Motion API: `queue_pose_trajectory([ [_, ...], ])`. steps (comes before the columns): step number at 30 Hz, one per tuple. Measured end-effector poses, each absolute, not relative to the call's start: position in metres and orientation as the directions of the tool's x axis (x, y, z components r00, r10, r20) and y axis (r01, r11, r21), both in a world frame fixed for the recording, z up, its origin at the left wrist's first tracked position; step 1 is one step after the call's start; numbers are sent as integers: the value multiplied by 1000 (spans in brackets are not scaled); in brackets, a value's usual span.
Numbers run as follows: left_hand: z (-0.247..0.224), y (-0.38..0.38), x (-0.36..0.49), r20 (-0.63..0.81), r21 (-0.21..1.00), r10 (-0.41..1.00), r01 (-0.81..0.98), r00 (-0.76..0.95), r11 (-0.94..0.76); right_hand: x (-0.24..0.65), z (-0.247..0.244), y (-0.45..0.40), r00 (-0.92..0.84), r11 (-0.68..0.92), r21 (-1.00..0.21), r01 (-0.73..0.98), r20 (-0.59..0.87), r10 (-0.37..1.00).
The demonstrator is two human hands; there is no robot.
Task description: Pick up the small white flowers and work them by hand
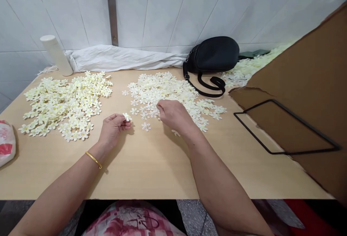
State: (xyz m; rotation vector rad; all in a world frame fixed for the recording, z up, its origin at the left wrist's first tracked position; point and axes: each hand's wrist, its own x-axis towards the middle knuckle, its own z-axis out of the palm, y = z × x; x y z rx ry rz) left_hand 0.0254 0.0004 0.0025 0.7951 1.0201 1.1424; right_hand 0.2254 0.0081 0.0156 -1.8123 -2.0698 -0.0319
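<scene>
My left hand (115, 127), with a gold bangle at the wrist, pinches a small white flower (127, 117) between thumb and fingertips over the table's middle. My right hand (172, 114) is closed at the front edge of the middle pile of white flowers (162, 88); whatever its fingertips hold is hidden. A loose flower (146, 126) lies flat on the table between the hands. To the left spreads another pile of creamy flowers (73, 100), with yellowish centres.
At the back stand a white bottle (58, 56) and a black bag (217, 54) with its strap; a white cloth (116, 59) runs along the wall. Cardboard (306, 73) and a black wire frame (273, 153) are at right, a plastic bag (5, 142) at left.
</scene>
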Motion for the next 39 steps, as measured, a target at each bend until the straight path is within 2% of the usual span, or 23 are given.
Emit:
queue_pose_trajectory([
  [3,3,0,25,-228,907,969,-342,94,247,235,11,11,-22,46,-106,993,224,974],
  [5,4,1,25,-235,907,968,-338,91,252,239,9,13,6,14,-93,996,211,977],
  [8,5,1,26,-249,906,964,-330,90,265,240,9,15,24,17,-174,985,232,972],
  [11,5,-1,28,-246,907,964,-328,99,265,233,13,13,49,79,-341,937,350,936],
  [14,4,-4,30,-233,917,966,-306,116,258,213,14,5,-5,285,-517,807,476,879],
  [16,3,-6,31,-223,917,966,-306,134,254,196,10,-1,-116,440,-588,679,507,854],
  [19,3,-7,31,-217,918,962,-302,165,259,176,2,-8,-228,511,-595,620,487,843],
  [24,1,-7,29,-196,907,959,-334,206,257,170,-3,-9,-292,531,-572,625,459,839],
  [34,3,-5,30,-212,886,948,-362,238,290,171,-2,-10,-255,491,-577,653,444,859],
  [39,3,-5,30,-209,881,944,-370,254,294,170,-2,-9,-195,432,-660,614,404,894],
])
